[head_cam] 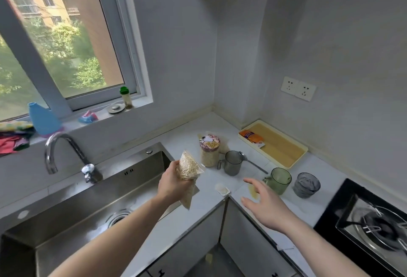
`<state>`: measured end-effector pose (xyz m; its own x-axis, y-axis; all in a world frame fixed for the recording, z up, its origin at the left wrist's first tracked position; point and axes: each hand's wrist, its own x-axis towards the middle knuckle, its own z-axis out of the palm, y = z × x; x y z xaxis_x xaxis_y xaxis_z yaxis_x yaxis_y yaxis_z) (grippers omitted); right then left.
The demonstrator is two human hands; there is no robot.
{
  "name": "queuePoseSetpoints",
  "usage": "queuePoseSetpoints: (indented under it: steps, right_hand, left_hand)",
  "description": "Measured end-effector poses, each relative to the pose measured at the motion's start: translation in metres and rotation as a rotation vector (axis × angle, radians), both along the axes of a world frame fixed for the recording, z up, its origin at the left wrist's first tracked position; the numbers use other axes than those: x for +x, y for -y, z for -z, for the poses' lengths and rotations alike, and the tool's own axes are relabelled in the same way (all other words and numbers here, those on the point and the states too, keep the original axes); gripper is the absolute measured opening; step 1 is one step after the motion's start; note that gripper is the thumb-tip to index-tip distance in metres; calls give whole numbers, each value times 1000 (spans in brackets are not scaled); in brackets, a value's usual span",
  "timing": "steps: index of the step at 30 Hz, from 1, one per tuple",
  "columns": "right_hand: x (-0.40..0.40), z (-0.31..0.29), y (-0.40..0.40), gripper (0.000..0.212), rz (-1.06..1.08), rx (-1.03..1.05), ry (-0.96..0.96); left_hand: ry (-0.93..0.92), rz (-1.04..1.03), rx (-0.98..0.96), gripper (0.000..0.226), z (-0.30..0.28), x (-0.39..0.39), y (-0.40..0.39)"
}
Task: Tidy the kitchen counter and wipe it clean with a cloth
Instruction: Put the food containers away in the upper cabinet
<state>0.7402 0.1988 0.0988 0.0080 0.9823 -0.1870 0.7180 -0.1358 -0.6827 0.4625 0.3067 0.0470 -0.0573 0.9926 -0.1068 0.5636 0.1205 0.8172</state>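
My left hand grips a clear plastic bag of oats above the corner of the white counter. My right hand hovers open over the counter's front edge, fingers spread, close to a green glass mug. Behind the bag stands a jar of oats with a cartoon lid. A grey mug stands beside it, with a metal spoon lying next to it. A small white lid-like piece and a pale yellow scrap lie near the edge.
A yellow tray holding an orange packet sits by the back wall. A dark grey cup stands near the black gas hob. The steel sink and tap are left. Cloths and bottles line the windowsill.
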Motion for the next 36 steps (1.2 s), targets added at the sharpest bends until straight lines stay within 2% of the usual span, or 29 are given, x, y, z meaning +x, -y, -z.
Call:
queuePoseSetpoints:
  steps: [14,21,27,32,36]
  right_hand:
    - [36,27,-102,56,159,-68,-10]
    - [33,37,-130,57,205,-83,4]
    - [37,35,-143,57,206,-71,19]
    - [34,26,-146,57,177,-41,22]
    - [33,-4,-150,55,145,25,19]
  left_hand:
    - [-40,43,-159,76,63,51,-144]
    - [-52,84,-251,79,94,64,-178]
    - [-101,188,-273,100,104,66,-193]
    - [-186,241,-141,96,68,60,-195]
    - [-260,365,141,84,-13,53,-204]
